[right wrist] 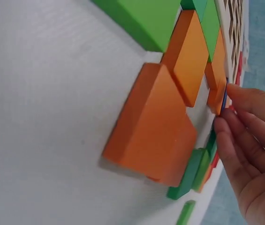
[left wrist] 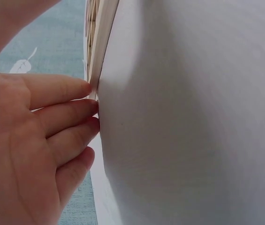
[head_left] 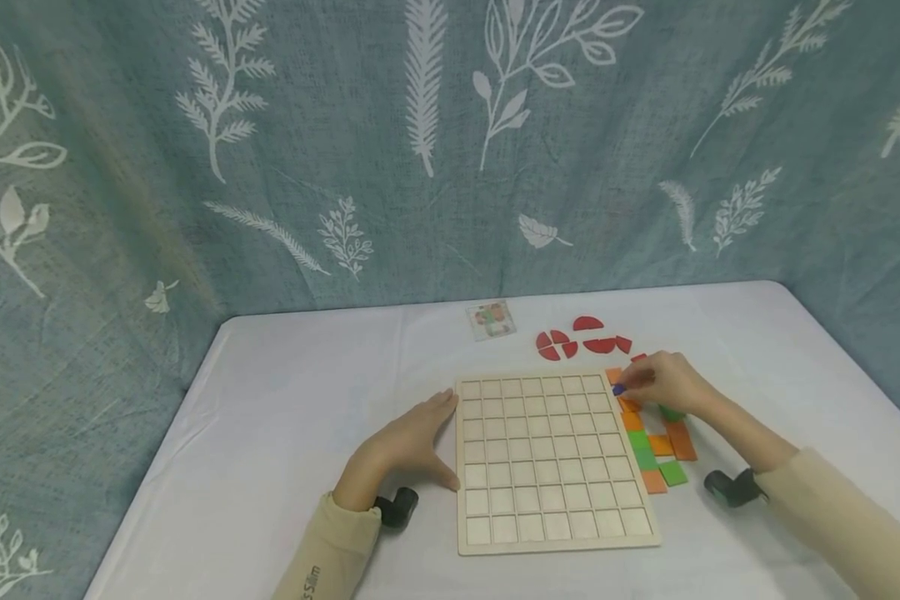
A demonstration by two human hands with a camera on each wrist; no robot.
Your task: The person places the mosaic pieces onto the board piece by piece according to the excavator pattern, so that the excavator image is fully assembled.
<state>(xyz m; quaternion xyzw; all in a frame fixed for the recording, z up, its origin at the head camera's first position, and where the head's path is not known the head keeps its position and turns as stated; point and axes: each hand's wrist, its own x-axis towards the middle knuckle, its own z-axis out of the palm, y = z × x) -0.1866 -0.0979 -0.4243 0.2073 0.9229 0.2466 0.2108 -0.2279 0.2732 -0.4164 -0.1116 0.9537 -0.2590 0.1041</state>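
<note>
A square wooden grid board (head_left: 528, 452) lies on the white table. My left hand (head_left: 414, 435) touches its left side, thumb near the lower part and fingertips higher up. In the left wrist view the fingers (left wrist: 62, 91) are nearly straight against the board's edge. At the board's upper right, my right hand (head_left: 667, 382) pinches a small blue piece (head_left: 618, 389) between thumb and fingertips. Only a thin blue edge shows in the right wrist view. Beneath and beside this hand lie orange tiles (head_left: 632, 421) and green tiles (head_left: 639, 439), partly hidden by it.
Red quarter-circle pieces (head_left: 548, 353) and red half-circles (head_left: 587, 323) lie behind the board. Farther back sits a small patterned card (head_left: 491, 320). Right of the board are a darker orange piece (head_left: 682, 440) and a separate green square (head_left: 673, 472). A patterned curtain (head_left: 450, 208) hangs behind the table.
</note>
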